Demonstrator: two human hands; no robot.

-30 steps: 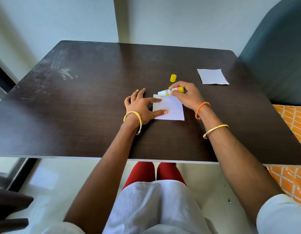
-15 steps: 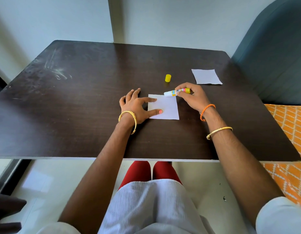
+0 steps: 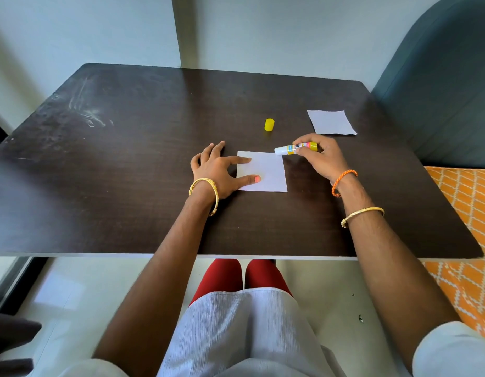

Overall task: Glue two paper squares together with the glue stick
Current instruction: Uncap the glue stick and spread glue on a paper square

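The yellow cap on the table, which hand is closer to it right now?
Right. The right hand, holding the glue stick, sits just to the near right of the yellow cap. The left hand rests farther off on the near paper square.

The table [image 3: 127, 172] is dark wood-grain laminate with a soft sheen, scuffed with pale smears at its far left. On it lie two matt white paper squares, one near the middle [image 3: 268, 172] and one at the far right [image 3: 331, 122], beside a smooth yellow plastic cap [image 3: 269, 124] and a glue stick [image 3: 294, 148] with a glossy printed label. Both wrists wear shiny gold-coloured metal bangles [image 3: 208, 190], the right also a woven orange thread band [image 3: 342, 180]; the lap cloth [image 3: 235, 330] is finely ribbed and pale.
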